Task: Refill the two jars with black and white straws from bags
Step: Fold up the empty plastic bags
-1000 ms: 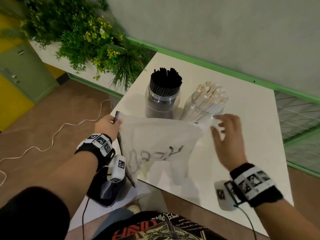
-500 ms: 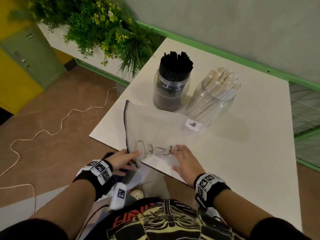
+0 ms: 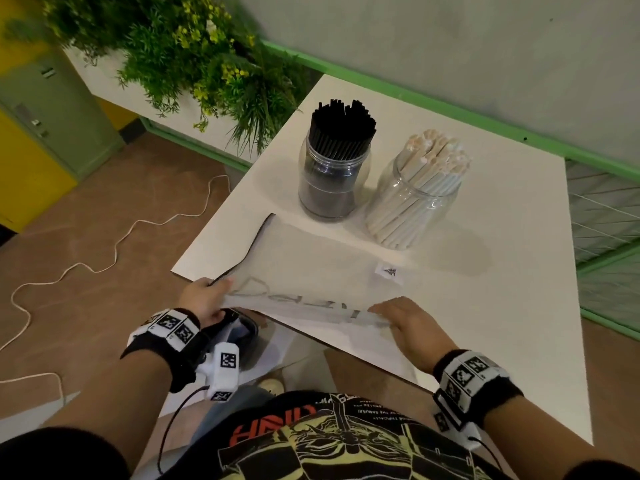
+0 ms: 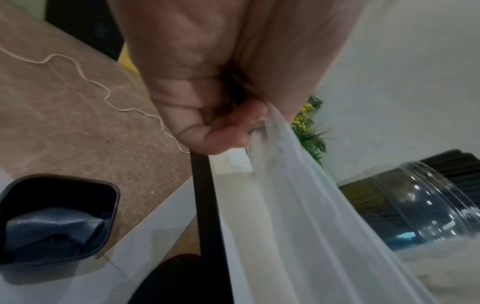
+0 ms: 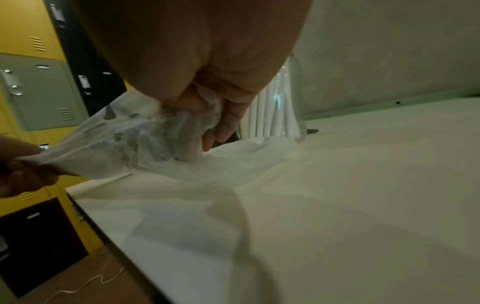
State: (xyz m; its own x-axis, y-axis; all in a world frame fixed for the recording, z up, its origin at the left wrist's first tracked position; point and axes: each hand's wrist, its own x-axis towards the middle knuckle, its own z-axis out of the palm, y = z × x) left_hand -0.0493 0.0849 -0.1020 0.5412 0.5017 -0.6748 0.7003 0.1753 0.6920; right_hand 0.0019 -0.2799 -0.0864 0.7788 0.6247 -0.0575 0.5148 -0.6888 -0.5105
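A clear jar (image 3: 330, 181) packed with black straws stands at the back of the white table (image 3: 502, 306). Beside it on the right a second clear jar (image 3: 412, 206) holds white straws. A flat, empty translucent bag (image 3: 311, 268) with a black zip edge lies in front of the jars. My left hand (image 3: 206, 297) pinches the bag's near left corner (image 4: 259, 139) at the table's edge. My right hand (image 3: 403, 322) grips the bag's near edge (image 5: 182, 127), bunching the plastic in its fingers.
A black bin (image 3: 242, 327) with dark plastic inside sits below the table's near left corner. A planter of green foliage (image 3: 194, 53) stands left of the table. A white cord (image 3: 114, 251) trails over the brown floor. Green and yellow lockers (image 3: 45, 126) line the far left.
The bag came down from being held upright in front of the jars to lying flat on the table. Both hands moved back to its near edge and now lift that edge.
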